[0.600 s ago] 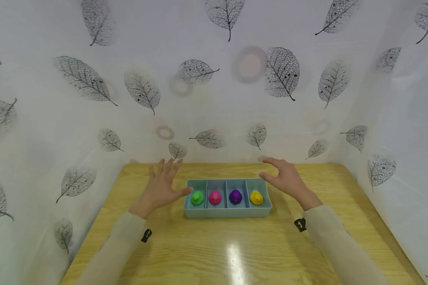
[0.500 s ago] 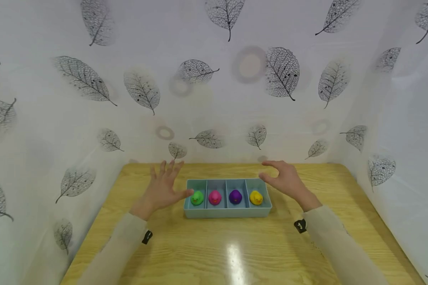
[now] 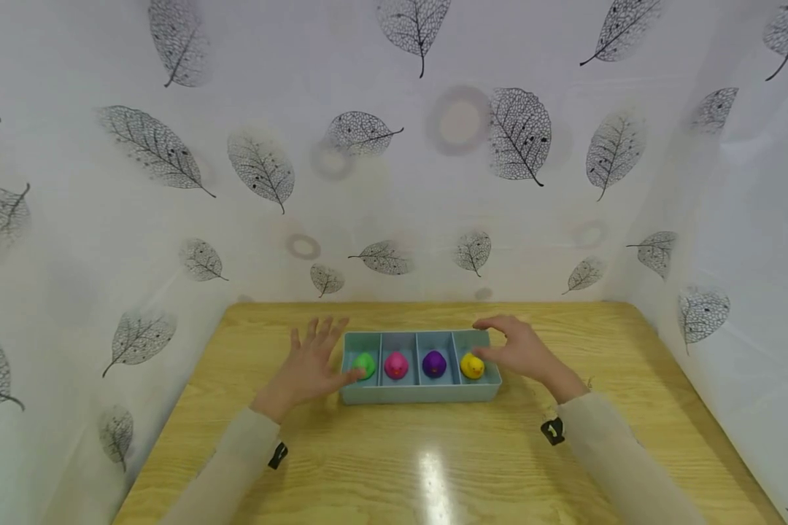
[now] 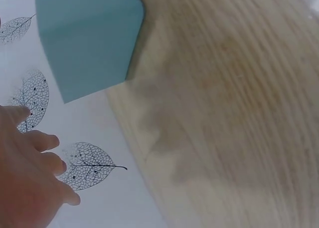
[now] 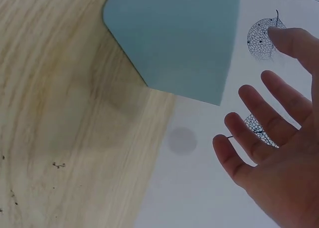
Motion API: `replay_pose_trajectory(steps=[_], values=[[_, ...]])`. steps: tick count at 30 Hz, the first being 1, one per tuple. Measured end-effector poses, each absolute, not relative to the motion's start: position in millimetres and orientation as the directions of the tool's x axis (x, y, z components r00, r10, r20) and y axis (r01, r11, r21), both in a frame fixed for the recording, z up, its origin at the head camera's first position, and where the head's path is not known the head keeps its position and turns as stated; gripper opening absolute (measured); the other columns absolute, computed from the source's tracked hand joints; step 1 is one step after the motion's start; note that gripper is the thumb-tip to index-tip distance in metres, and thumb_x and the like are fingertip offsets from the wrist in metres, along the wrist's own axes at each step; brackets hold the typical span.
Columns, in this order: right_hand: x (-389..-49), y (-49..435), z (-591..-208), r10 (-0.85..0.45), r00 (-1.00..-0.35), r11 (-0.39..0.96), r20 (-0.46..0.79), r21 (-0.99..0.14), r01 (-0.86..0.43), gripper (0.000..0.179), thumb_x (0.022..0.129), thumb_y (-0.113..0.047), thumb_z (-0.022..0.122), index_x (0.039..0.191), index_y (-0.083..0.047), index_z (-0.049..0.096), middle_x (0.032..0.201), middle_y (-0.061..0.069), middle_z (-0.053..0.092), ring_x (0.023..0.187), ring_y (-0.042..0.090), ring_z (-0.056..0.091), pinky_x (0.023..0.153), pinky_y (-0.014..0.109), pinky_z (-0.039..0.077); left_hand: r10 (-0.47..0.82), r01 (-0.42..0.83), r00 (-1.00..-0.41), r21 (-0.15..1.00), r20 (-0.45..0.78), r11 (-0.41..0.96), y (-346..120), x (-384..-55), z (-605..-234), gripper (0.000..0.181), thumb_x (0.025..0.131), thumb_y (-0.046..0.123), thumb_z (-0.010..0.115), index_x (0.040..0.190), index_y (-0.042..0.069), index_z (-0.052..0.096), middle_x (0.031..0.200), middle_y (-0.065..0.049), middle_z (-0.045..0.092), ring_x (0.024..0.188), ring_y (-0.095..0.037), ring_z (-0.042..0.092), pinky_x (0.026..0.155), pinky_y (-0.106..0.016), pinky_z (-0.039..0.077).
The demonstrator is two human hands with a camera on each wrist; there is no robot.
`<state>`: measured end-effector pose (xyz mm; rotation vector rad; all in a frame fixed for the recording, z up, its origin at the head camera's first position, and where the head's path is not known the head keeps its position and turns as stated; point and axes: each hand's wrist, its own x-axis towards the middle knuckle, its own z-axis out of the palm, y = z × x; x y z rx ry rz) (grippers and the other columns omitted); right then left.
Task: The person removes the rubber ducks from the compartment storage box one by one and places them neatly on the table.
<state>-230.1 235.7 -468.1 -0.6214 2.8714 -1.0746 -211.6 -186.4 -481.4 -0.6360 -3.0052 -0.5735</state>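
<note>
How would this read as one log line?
left hand: empty, near green toy duck; right hand: empty, near yellow toy duck; tray: four ducks, one per compartment

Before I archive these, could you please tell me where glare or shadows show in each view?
Head view: a bright glare streak on the table; left wrist view: a soft shadow on the table; right wrist view: a faint shadow beside the tray.
</note>
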Motion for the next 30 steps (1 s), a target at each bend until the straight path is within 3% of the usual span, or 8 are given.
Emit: replay_pose_trajectory(steps=[10,20,30], values=[[-226.5,232.6,-479.3,-0.414,-0.9,0.677,0.136,-0.616,-0.404,0.053,0.091,-0.027,0.081,0.137,-0.003,0.068,0.133,0.016,0.072,0.128,0.042,0.062,0.109,0.064,0.048,0.405,0.393,-0.913,0.355,0.044,0.848,-182.5,-207.4,-492.7,0.106,0.093,0.074,0.06,0.171,0.018,0.014,0.173,-0.024,0.017,0.16,-0.054,0.011,0.122,-0.081,0.006],[-225.7,229.1,-486.0,-0.416,-0.909,0.7,0.034,-0.626,-0.344,0.059,0.088,-0.025,0.084,0.138,-0.001,0.066,0.135,0.016,0.07,0.129,0.043,0.061,0.112,0.064,0.047,0.397,0.372,-0.918,0.343,-0.003,0.863,-179.4,-208.7,-499.9,0.111,0.092,0.075,0.06,0.171,0.012,0.013,0.173,-0.024,0.022,0.159,-0.054,0.016,0.123,-0.079,0.008],[-227.7,229.4,-492.9,-0.464,-0.883,0.715,0.063,-0.561,-0.416,0.054,0.085,-0.023,0.085,0.132,-0.001,0.07,0.131,0.016,0.072,0.124,0.043,0.064,0.107,0.064,0.05,0.384,0.346,-0.923,0.361,-0.036,0.866,-178.4,-209.5,-502.4,0.114,0.092,0.076,0.06,0.17,0.009,0.011,0.172,-0.026,0.023,0.159,-0.053,0.018,0.125,-0.077,0.011]])
